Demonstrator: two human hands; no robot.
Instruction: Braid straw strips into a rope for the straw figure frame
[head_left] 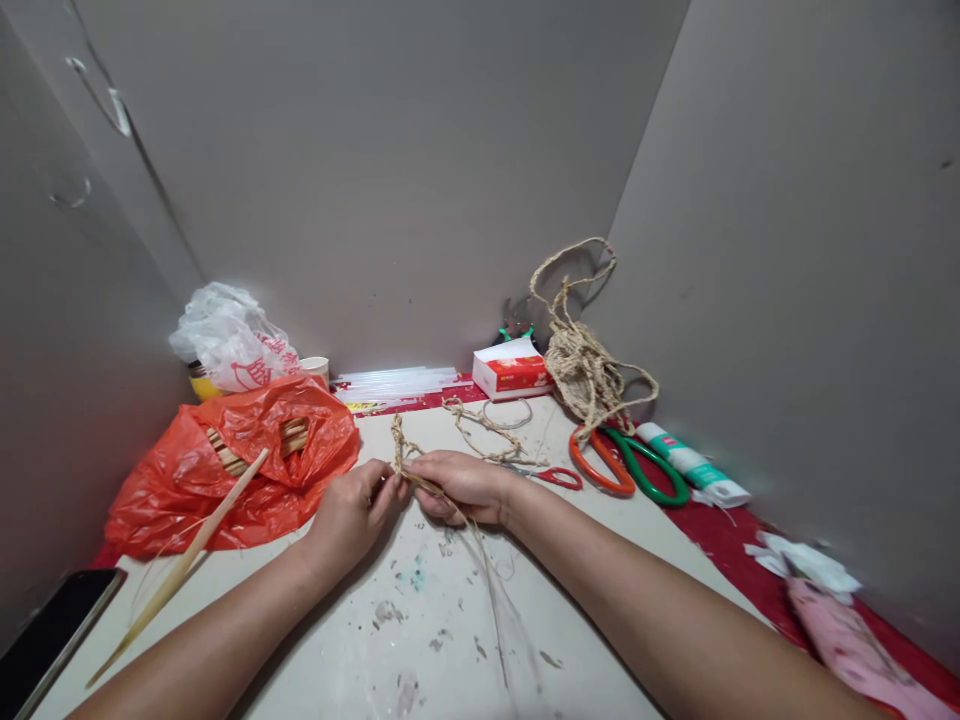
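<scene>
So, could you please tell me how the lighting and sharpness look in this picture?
Head view: soft light, small glare spots on the orange-red bag; head view: fiber strands trailing below the right hand cast faint shadows on the pale board; head view: wide-angle stretch toward the edges, the pink item at lower right looking soft.

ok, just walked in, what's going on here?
A person's left hand and right hand meet over a stained off-white board, both pinching a short, braided tan fibre cord. Thin, loose tan strands trail from the right hand toward the near edge. Beyond that hand, red-handled metal scissors lie untouched on the board.
</scene>
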